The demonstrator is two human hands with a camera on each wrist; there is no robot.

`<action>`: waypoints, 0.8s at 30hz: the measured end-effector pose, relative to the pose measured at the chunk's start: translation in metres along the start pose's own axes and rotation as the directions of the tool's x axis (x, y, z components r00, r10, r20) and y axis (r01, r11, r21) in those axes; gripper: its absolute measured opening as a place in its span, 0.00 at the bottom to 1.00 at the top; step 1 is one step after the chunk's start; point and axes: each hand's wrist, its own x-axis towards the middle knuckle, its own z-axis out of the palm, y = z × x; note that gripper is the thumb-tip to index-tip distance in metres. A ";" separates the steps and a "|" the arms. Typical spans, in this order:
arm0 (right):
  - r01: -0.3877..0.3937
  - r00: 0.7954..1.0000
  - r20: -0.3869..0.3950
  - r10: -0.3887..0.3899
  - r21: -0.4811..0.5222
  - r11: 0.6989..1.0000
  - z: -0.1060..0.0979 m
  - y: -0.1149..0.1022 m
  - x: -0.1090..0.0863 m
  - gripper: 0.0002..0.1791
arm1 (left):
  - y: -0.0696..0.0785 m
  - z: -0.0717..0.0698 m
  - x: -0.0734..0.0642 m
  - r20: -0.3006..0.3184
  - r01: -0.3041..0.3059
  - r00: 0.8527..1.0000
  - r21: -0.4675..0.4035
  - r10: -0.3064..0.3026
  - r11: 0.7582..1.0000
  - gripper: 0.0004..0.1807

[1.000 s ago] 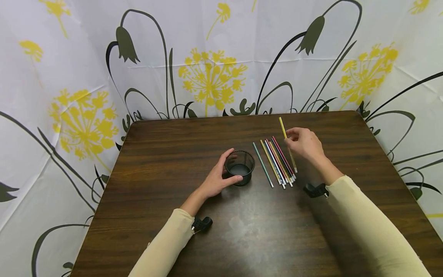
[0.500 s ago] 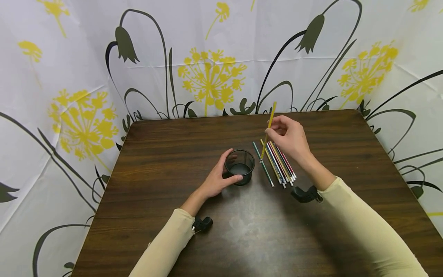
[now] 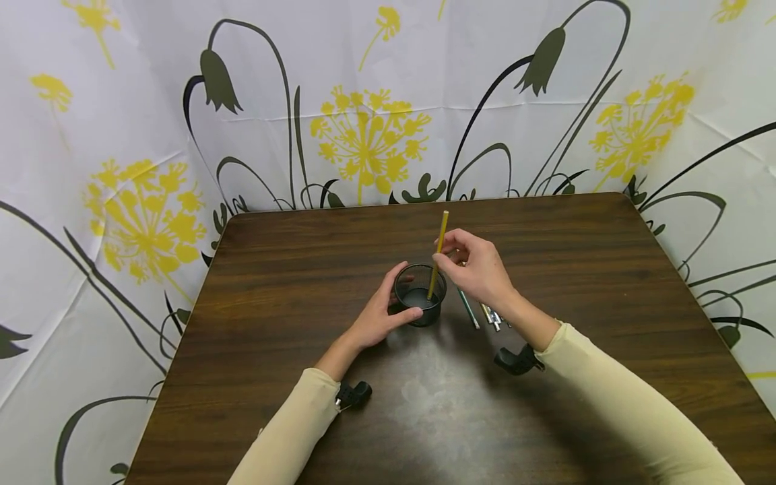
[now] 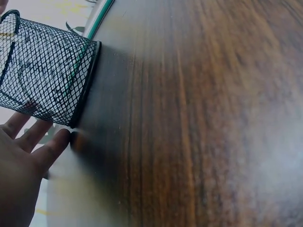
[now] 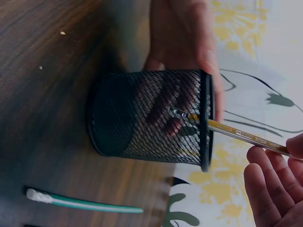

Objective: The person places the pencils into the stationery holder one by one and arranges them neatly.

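Observation:
My left hand (image 3: 376, 322) holds a black mesh pencil cup (image 3: 432, 318) upright on the table, thumb at the near side and fingers round the left and far side. In the left wrist view, three fingers (image 4: 49, 149) lie along the mesh wall. My right hand (image 3: 481, 269) pinches a yellow pencil (image 3: 444, 229) over the cup's right side. The right wrist view has the yellow pencil (image 5: 251, 137) tilted, its eraser end inside the rim, seen through the mesh. No other pencil shows in the cup.
A green pencil (image 3: 469, 311) lies just right of the cup. Beside it lie several more pencils (image 3: 492, 316), mostly hidden under my right hand. Behind the brown wooden table (image 3: 303, 256) hangs a white curtain (image 3: 461, 40) with printed flowers.
My right hand has lifted the yellow pencil from right of the pile, carried it left over the other pencils and lowered its eraser end into the cup. My left hand has stayed put.

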 end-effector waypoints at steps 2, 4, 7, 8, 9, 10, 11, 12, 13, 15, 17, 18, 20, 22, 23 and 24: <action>0.009 1.000 0.014 -0.009 -0.014 1.000 0.004 0.002 -0.001 0.08 | -0.010 0.001 0.001 -0.013 -0.004 1.000 0.017 0.004 1.000 0.47; 0.017 1.000 0.026 -0.017 -0.026 1.000 0.007 0.003 -0.003 0.08 | -0.019 0.002 0.003 -0.026 -0.006 1.000 0.024 0.007 1.000 0.48; 0.023 0.999 0.048 -0.021 -0.040 0.999 0.011 0.005 -0.005 0.09 | -0.025 0.004 0.005 -0.038 -0.006 0.999 0.035 0.008 0.999 0.49; 0.026 0.998 0.055 -0.024 -0.042 0.999 0.012 0.005 -0.005 0.09 | -0.025 0.004 0.005 -0.039 -0.006 0.999 0.035 0.008 0.999 0.49; 0.028 0.998 0.064 -0.026 -0.040 0.999 0.013 0.005 -0.006 0.09 | -0.025 0.004 0.006 -0.041 -0.007 0.999 0.036 0.009 0.999 0.49; 0.031 0.997 0.073 -0.029 -0.040 0.999 0.014 0.006 -0.006 0.09 | -0.025 0.005 0.006 -0.043 -0.006 0.999 0.043 0.008 0.999 0.49; 0.038 0.996 0.082 -0.034 -0.041 0.998 0.015 0.006 -0.007 0.09 | -0.024 0.005 0.006 -0.046 -0.006 0.999 0.049 0.009 0.999 0.50; 0.046 0.995 0.090 -0.042 -0.042 0.998 0.017 0.007 -0.007 0.09 | -0.024 0.006 0.006 -0.048 -0.007 0.999 0.054 0.010 0.999 0.50; 0.054 0.994 0.099 -0.050 -0.039 0.998 0.018 0.008 -0.008 0.09 | -0.024 0.006 0.007 -0.051 -0.004 0.999 0.060 0.007 0.998 0.50; 0.066 0.991 0.116 -0.060 -0.045 0.997 0.020 0.009 -0.009 0.09 | -0.024 0.007 0.007 -0.058 0.001 0.998 0.068 0.003 0.998 0.50; 0.080 0.989 0.129 -0.072 -0.059 0.995 0.022 0.010 -0.010 0.09 | -0.024 0.007 0.007 -0.061 0.003 0.998 0.073 0.002 0.997 0.50; 0.084 0.988 0.134 -0.075 -0.068 0.994 0.023 0.010 -0.011 0.09 | -0.024 0.007 0.007 -0.062 0.005 0.998 0.076 0.000 0.997 0.49; 0.085 0.987 0.142 -0.073 -0.086 0.993 0.024 0.011 -0.012 0.09 | -0.024 0.008 0.008 -0.060 0.000 0.998 0.074 0.004 0.997 0.49; 0.085 0.986 0.149 -0.069 -0.100 0.991 0.025 0.011 -0.013 0.08 | -0.024 0.008 0.008 -0.057 -0.009 0.998 0.073 0.013 0.997 0.49; 0.080 0.986 0.155 -0.062 -0.108 0.991 0.025 0.012 -0.014 0.08 | -0.023 0.008 0.008 -0.055 -0.015 0.998 0.071 0.019 0.997 0.49; 0.075 0.985 0.161 -0.056 -0.115 0.991 0.026 0.012 -0.014 0.08 | -0.021 0.008 0.008 -0.053 -0.023 0.998 0.066 0.026 0.998 0.49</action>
